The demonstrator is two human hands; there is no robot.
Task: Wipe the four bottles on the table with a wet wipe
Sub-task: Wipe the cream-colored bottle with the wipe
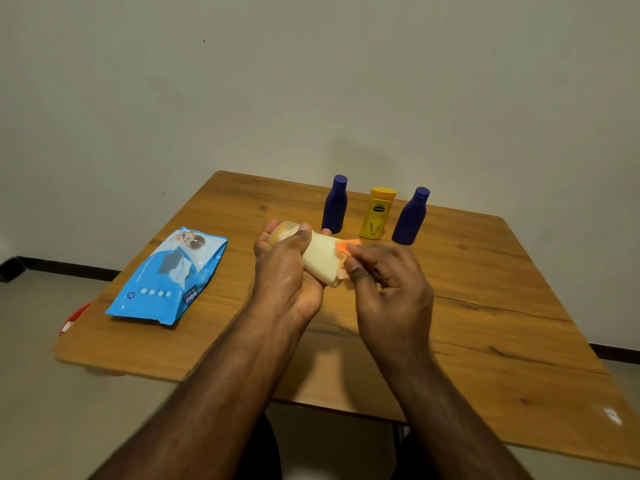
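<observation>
Roughly at 9 o'clock on the wooden table [485, 306] lay the blue wet-wipe pack [166, 275], flat, well clear of the work, with a red object [74, 318] just showing past the table's left edge.

At centre, the left hand [287, 271] was curled round a pale yellow bottle [320, 259], held off the table and lying sideways, its clear cap end [284, 232] toward 10 o'clock beside the thumb. The right hand [388, 282] pinched something at the bottle's 3 o'clock end, where an orange patch [346, 244] showed; the wet wipe [341, 271] appeared to be the pale bunched stuff between those fingertips, though it was hard to tell apart from the bottle.

Toward 12 to 1 o'clock stood three bottles upright in a row, near one another but apart: a blue bottle [334, 206], a yellow bottle [377, 213], a second blue bottle [410, 218].

Judgement: this looked like the first or last of four bottles. To do it well, the left hand should keep a firm hold and turn the bottle while the right draws the wipe along its length, covering the base end and the area under the left fingers. Risk: a damp, smooth bottle slipping from the hold.
</observation>
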